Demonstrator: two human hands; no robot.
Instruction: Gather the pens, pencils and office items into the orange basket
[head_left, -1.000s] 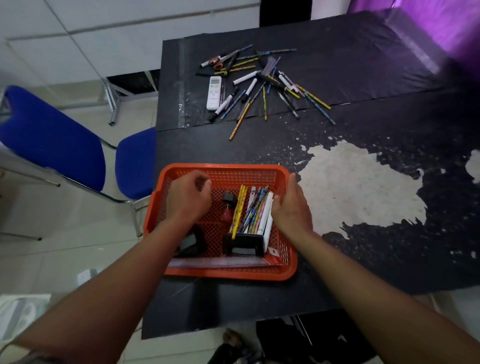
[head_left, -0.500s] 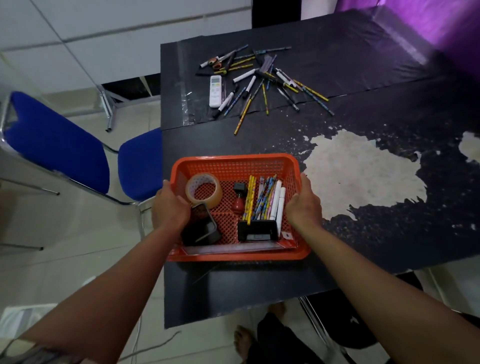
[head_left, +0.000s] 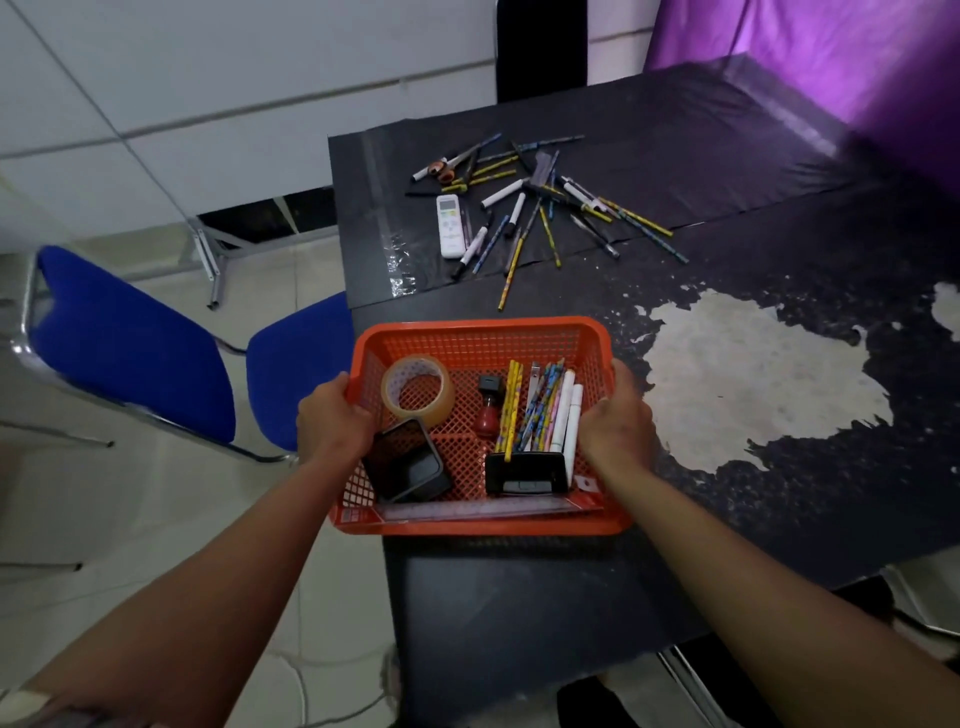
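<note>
Black peeling surface (head_left: 779, 519) now carries the orange mesh plastic basket (head_left: 480, 332), newly gripped by left hand (head_left: 332, 421) and right hand (head_left: 618, 421), seemingly for repositioning toward scattered pens (head_left: 540, 208).

Part-filled orange basket (head_left: 483, 340); scattered pens (head_left: 540, 208)
</note>
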